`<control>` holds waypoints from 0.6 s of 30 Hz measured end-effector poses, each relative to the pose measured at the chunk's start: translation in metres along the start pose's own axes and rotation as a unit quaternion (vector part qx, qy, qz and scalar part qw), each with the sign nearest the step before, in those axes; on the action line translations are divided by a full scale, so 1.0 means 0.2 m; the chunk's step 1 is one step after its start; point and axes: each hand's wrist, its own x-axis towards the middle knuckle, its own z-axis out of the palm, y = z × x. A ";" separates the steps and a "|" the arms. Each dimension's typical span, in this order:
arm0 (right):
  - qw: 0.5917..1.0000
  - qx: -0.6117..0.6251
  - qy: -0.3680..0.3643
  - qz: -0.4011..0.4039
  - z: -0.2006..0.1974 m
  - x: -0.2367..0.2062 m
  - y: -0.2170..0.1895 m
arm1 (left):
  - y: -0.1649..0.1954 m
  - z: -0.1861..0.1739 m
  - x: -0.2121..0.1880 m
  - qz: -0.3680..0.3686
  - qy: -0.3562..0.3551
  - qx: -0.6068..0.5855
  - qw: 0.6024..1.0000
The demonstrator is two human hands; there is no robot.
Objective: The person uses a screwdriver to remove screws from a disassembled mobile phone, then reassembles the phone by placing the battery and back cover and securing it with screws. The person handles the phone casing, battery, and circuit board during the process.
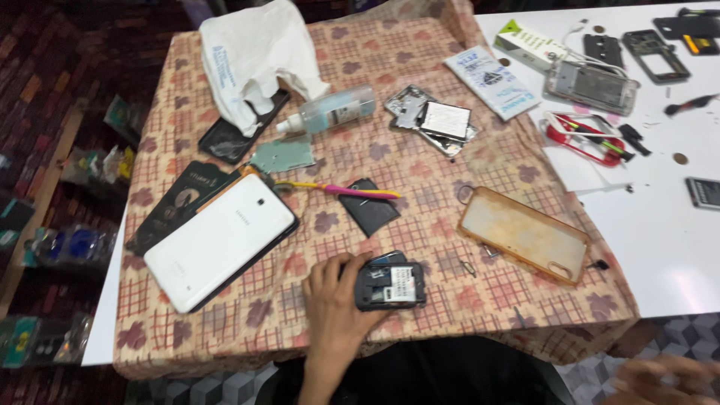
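1. Head view: left hand [335,294] lies flat-ish on the patterned cloth [247,315], fingers curled loosely round the left end of a small dark phone w/ back cover off [390,285]; thumb side touching it, phone resting on the cloth, not lifted.
2. Right hand [664,379] at bottom-right corner, off the table edge, blurred; can't tell how far open or whether it holds anything.
3. Just above the phone: dark flat battery-like piece [367,205], w/ a pink-and-yellow thin tool [337,189] lying across its top.
4. Right of the phone, near: clear orange-rimmed phone case [523,234], lying flat, tilted diagonally.
5. Left of the hand: white tablet [219,240], back up, diagonal, overlapping a dark flat card [176,202].
6. Further up: clear spray bottle [330,111] on its side, beside a white plastic bag [255,56] that partly covers a black phone [232,135].
7. Centre-top: opened phone body w/ silver parts [435,120].
8. Far right, on white table [660,240]: red-rimmed case [585,139], more phone parts, well apart from both hands.
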 end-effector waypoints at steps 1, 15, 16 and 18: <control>1.000 -0.013 -0.018 0.013 0.02 -0.02 0.01 | 0.03 0.02 -0.02 -0.032 0.005 0.010 0.999; 0.940 -0.037 -0.333 0.059 0.36 -0.20 0.00 | 0.12 0.01 -0.13 0.036 0.093 -0.037 0.994; 0.937 -0.007 -0.346 0.037 0.40 -0.18 -0.01 | 0.11 -0.01 -0.12 0.068 0.098 -0.046 0.992; 0.918 -0.002 -0.396 -0.030 0.46 -0.11 -0.04 | 0.09 -0.05 -0.12 0.130 0.105 -0.065 0.984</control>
